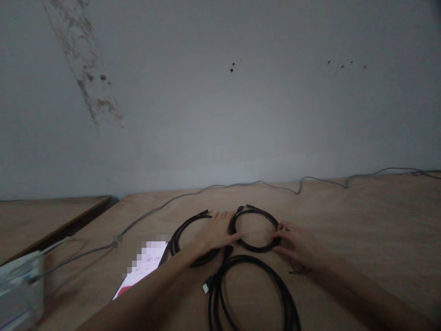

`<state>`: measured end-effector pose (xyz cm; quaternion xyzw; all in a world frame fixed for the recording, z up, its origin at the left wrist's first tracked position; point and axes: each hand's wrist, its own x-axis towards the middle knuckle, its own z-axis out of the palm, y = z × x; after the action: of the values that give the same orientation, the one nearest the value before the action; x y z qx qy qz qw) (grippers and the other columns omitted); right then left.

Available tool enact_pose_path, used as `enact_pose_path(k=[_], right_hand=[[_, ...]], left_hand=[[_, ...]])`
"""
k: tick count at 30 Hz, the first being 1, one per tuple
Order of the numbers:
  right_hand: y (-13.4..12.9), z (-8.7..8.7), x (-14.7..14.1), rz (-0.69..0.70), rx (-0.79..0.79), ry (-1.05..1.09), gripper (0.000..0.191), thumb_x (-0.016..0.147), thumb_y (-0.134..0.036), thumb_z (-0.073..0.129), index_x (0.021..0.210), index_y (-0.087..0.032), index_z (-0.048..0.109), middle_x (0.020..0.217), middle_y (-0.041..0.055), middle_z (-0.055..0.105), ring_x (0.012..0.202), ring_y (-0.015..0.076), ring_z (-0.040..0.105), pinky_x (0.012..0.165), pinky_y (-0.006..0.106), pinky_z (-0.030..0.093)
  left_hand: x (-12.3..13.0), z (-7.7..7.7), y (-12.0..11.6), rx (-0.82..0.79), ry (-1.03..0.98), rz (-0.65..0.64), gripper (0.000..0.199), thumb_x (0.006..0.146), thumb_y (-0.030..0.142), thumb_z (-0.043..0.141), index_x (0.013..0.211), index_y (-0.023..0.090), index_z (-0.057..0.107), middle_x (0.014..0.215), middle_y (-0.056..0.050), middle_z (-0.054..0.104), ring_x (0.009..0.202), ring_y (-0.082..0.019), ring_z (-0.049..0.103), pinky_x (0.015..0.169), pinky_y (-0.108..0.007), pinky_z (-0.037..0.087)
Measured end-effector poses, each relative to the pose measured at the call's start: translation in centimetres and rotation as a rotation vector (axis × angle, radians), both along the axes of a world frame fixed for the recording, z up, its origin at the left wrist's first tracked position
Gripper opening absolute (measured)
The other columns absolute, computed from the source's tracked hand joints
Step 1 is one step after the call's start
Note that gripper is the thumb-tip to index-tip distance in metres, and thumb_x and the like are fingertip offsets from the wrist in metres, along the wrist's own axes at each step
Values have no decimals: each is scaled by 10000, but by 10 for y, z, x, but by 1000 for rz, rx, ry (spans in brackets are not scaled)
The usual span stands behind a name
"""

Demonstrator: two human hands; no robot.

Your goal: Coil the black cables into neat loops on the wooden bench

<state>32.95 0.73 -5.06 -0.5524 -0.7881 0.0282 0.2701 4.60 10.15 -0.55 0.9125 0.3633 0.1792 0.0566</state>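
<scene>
Three coiled black cables lie on the wooden table. My left hand (218,232) rests flat with fingers stretched out, partly over the left coil (175,238). Its thumb reaches the near left side of the upper right coil (261,250), whose connector ends lie at its top. At that coil's right side, the fingers and thumb of my right hand (292,238) pinch the black cable. Closest to me is the larger front coil (286,299), with a pale-tipped connector (206,288) at its left. My left hand and forearm hide part of the left coil.
A device with a lit screen (146,266), partly blurred out, lies left of my left forearm. A whitish plastic-looking item (22,289) sits at the far left. One thin grey cable (160,207) runs along the table's back by the wall (220,115). A dark gap (69,225) divides the table surfaces.
</scene>
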Motion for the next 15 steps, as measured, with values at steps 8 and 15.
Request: enact_pose_path(k=[8,15], right_hand=[[10,-4,3,-4,-81,-87,110,937,-298,628,950,-265,731,1035,66,663,941,242,628,831,370,519],[4,-2,-3,-35,-32,-134,104,956,-283,616,943,-226,702,1079,89,646,919,250,643,826,383,534]], left_hand=[[1,-4,4,-5,43,28,567,857,591,671,1266,200,628,1206,-113,698,1103,-332,627,1012,-464,426],[3,-12,-18,26,33,141,373,934,487,620,1161,193,647,1144,-128,683,1115,-336,588,1003,-468,413]])
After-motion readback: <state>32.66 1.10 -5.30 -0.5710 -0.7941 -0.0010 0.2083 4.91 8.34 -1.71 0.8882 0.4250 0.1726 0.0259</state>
